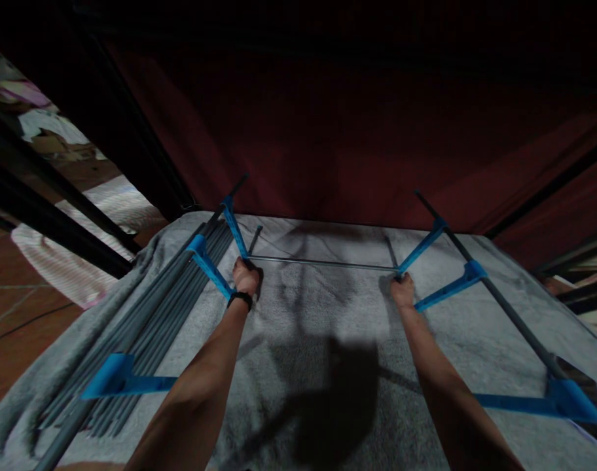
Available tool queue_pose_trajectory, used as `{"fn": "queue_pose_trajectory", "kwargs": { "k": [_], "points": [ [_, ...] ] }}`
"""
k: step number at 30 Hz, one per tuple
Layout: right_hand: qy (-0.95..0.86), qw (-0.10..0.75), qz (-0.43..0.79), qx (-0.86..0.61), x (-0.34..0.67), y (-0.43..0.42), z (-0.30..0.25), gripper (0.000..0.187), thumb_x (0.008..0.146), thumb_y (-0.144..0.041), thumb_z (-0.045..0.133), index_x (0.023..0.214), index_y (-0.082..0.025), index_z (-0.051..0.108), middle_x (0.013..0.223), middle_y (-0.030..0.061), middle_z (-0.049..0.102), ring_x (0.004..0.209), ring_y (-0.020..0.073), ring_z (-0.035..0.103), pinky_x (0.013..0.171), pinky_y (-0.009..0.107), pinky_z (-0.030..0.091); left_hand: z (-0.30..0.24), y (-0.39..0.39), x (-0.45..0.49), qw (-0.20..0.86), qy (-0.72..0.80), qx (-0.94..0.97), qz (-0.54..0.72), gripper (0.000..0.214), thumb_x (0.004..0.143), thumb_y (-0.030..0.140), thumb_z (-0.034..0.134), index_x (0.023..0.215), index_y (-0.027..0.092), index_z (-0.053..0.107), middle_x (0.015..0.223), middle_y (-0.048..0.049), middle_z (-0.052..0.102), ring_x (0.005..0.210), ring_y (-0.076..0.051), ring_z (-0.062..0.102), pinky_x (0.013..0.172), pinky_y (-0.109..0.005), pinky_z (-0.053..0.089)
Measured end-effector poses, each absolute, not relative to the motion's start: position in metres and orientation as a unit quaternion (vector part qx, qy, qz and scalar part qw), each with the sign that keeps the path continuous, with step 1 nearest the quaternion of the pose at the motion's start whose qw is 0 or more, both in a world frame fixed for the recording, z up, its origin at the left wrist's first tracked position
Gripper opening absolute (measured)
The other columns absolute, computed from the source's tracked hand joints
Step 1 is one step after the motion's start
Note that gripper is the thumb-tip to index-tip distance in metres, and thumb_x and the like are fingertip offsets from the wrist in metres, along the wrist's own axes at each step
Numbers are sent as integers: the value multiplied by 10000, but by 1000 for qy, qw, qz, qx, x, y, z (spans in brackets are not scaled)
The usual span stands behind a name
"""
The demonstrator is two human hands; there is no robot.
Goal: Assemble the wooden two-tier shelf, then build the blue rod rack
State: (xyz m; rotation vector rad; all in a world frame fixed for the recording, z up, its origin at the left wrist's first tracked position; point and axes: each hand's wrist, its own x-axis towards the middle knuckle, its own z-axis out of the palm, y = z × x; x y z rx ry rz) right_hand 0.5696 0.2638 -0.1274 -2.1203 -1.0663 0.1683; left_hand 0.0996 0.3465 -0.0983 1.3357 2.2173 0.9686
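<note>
Both my arms reach forward over a grey towel [318, 353] spread on a raised surface. My left hand [245, 276], with a black band on the wrist, is closed round the left end of a thin metal rod [323, 263]. My right hand [402, 290] is closed round the rod's right end. The rod spans between blue plastic brackets [234, 226] on the left and blue brackets [421, 245] on the right. Each set of brackets sits on a dark grey rail [505, 304] running toward me.
A bundle of several loose grey rods [151, 327] lies on the towel along the left rail. More blue brackets [116, 379] sit near me on both rails. A dark red cloth wall [357, 131] rises behind. Tiled floor [18, 320] and black bars show at left.
</note>
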Motion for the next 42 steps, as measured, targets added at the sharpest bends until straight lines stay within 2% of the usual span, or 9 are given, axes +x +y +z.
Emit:
{"fn": "queue_pose_trajectory", "kwargs": {
  "k": [5,12,16,19,23,31,34,37,42],
  "points": [
    [-472,378,41,-796,532,209,-143,618,821,-281,434,1383,-26,475,1490,248,443,1426,329,380,1179,480,327,-102,321,106,153,779,489,362,650,772,84,572,1403,25,426,1410,-259,504,1384,-337,444,1164,-450,349],
    [-588,317,-14,-744,482,133,-177,544,909,-338,399,1372,-86,531,1441,228,519,1357,325,459,1100,523,405,-112,254,135,110,710,591,367,488,904,148,470,1388,95,491,1495,-205,452,1412,-297,411,1191,-426,323],
    [-601,274,-48,-749,474,113,-190,521,958,-362,363,1371,-97,540,1445,218,529,1375,313,448,1114,537,363,-121,221,144,103,704,639,291,455,937,283,505,1349,91,540,1465,-232,477,1383,-336,440,1161,-478,363],
    [-610,237,-46,-755,473,108,-187,545,982,-377,331,1405,-90,518,1489,212,495,1402,296,427,1146,508,323,-121,205,143,107,706,657,244,431,919,251,519,1320,99,569,1459,-228,490,1384,-335,444,1162,-477,362],
    [-608,213,-42,-764,467,105,-174,560,986,-342,320,1437,-59,494,1521,229,459,1421,310,404,1164,515,286,-113,182,143,133,691,674,223,426,904,197,524,1313,101,588,1460,-216,507,1385,-308,464,1175,-424,360],
    [-611,188,-61,-767,461,101,-171,582,993,-322,287,1453,-20,476,1523,238,452,1412,317,414,1184,495,249,-102,85,164,251,643,690,218,438,868,187,518,1282,118,643,1458,-190,532,1377,-295,497,1190,-404,380],
    [-615,187,-70,-763,462,102,-172,594,993,-329,274,1451,-9,476,1507,249,465,1407,324,415,1173,500,263,-74,51,174,308,626,684,211,465,874,234,512,1310,150,649,1441,-177,561,1338,-325,537,1125,-426,467],
    [-618,192,-73,-759,463,101,-173,599,987,-334,271,1454,-17,472,1502,246,470,1412,320,407,1169,501,266,-14,18,175,344,576,716,194,465,924,305,474,1362,249,619,1420,-102,598,1283,-285,590,1109,-411,479],
    [-612,200,-76,-761,463,100,-176,603,980,-343,271,1462,-35,461,1497,235,478,1401,326,421,1169,504,264,108,-56,127,266,475,817,190,431,959,377,465,1364,439,596,1294,-5,688,1207,-237,632,1079,-428,500]
  ]
}}
